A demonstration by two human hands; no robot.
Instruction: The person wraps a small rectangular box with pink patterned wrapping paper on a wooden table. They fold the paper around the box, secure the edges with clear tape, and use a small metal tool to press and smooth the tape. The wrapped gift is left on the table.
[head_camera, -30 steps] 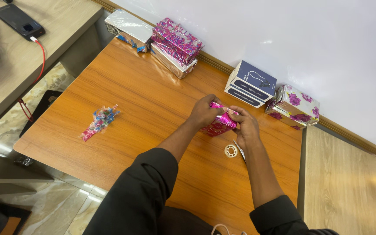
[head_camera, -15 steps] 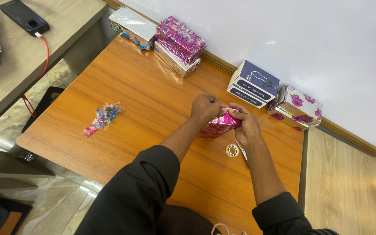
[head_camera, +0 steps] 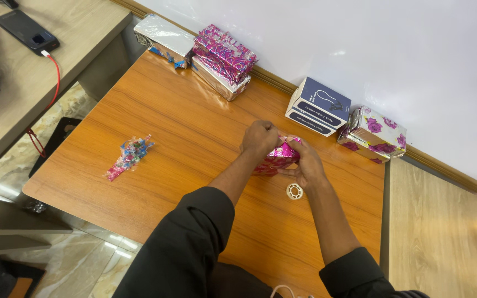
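Observation:
Both my hands hold a small box wrapped in shiny pink paper (head_camera: 276,159) on the orange wooden table (head_camera: 183,143). My left hand (head_camera: 259,139) grips its left upper end with closed fingers. Against the box's right side lies my right hand (head_camera: 306,163), thumb stretched under it. A small roll of clear tape (head_camera: 294,191) lies on the table just below my right hand.
Along the wall stand a silver wrapped box (head_camera: 164,38), a pink wrapped stack (head_camera: 223,58), dark blue boxes (head_camera: 318,106) and a floral wrapped box (head_camera: 372,134). Wrapping scraps (head_camera: 129,157) lie at the left. A phone (head_camera: 26,31) with a red cable rests on the left desk.
My right hand has slid down along the pink box's right side, its thumb now under the box. The left hand keeps its grip at the top.

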